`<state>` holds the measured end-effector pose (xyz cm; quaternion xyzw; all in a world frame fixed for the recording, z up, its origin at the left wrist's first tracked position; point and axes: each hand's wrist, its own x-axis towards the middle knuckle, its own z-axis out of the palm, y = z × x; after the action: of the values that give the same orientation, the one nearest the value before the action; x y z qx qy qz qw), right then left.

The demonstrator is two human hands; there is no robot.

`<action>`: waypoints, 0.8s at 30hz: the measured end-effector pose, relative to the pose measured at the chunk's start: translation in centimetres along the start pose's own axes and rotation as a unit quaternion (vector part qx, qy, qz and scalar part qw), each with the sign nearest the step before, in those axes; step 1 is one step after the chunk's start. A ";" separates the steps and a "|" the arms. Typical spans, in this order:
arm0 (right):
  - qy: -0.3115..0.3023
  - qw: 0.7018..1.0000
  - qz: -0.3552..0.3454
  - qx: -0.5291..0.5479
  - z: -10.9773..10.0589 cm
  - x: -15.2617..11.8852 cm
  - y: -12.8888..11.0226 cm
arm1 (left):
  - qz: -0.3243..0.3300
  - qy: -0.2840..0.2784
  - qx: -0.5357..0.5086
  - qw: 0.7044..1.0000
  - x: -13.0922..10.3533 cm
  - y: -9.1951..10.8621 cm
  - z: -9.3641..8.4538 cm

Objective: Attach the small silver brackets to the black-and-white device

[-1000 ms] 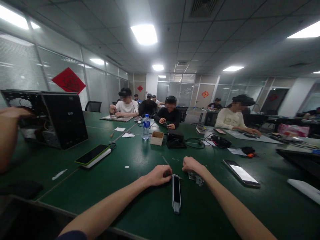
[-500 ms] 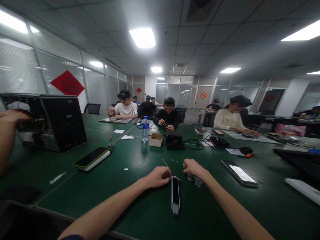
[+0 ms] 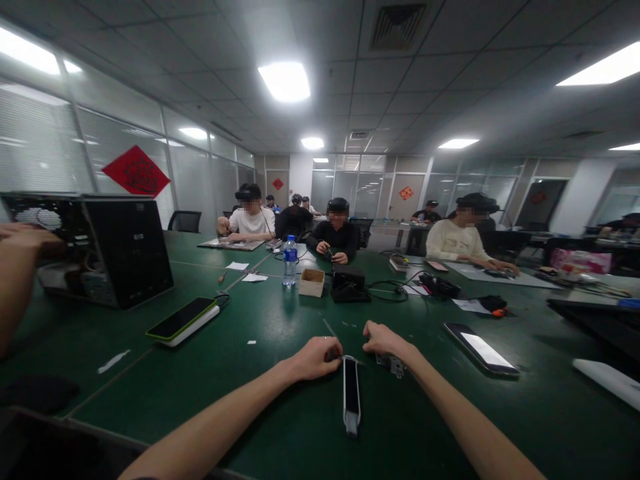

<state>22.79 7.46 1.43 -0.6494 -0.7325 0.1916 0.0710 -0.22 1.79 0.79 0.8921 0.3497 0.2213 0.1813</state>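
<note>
My left hand (image 3: 319, 357) rests on the green table with its fingers curled closed, beside the upper end of a narrow white-framed device with a black face (image 3: 351, 393). Something small and dark shows at its fingertips, too small to name. Across a short gap, my right hand (image 3: 384, 340) is bent at the wrist with fingers drawn together and pointing down to the left. What those fingers pinch, if anything, is hidden. A silvery metal bracket with holes (image 3: 394, 365) lies partly under the right hand and wrist.
A phone with a lit screen (image 3: 480, 348) lies to the right, and a green-edged phone on a white block (image 3: 184, 320) to the left. Ahead stand a water bottle (image 3: 289, 261), a small box (image 3: 312, 283) and a computer case (image 3: 130, 253). Co-workers sit around.
My right hand has shifted very slightly left. My left hand and the narrow device hold their places; the whole view has tilted a little upward.
</note>
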 end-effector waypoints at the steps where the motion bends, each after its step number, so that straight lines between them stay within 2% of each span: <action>1: -0.005 1.000 -0.008 0.006 0.1 0.0 0.0 | 0.002 0.000 0.000 1.000 0.0 0.1 -0.1; 6: -0.018 0.997 -0.079 0.020 0.1 -0.3 -0.7 | 0.004 0.003 -0.010 1.000 -0.1 0.2 -0.1; 12: 0.063 0.973 -0.213 0.065 -0.2 -2.9 -2.0 | -0.010 0.013 -0.015 1.000 -0.1 0.0 0.1; 18: 0.107 0.945 -0.238 0.195 0.2 -6.7 -3.2 | 0.000 0.080 -0.016 0.997 0.1 -0.3 0.4; 24: 0.138 0.901 -0.256 0.321 2.5 -6.2 -3.7 | 0.016 0.136 -0.031 0.990 0.4 -1.0 0.9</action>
<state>19.41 0.57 1.38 -0.4012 -0.7555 0.2999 0.4224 -0.05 2.62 -0.31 0.8531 0.3495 0.3544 0.1563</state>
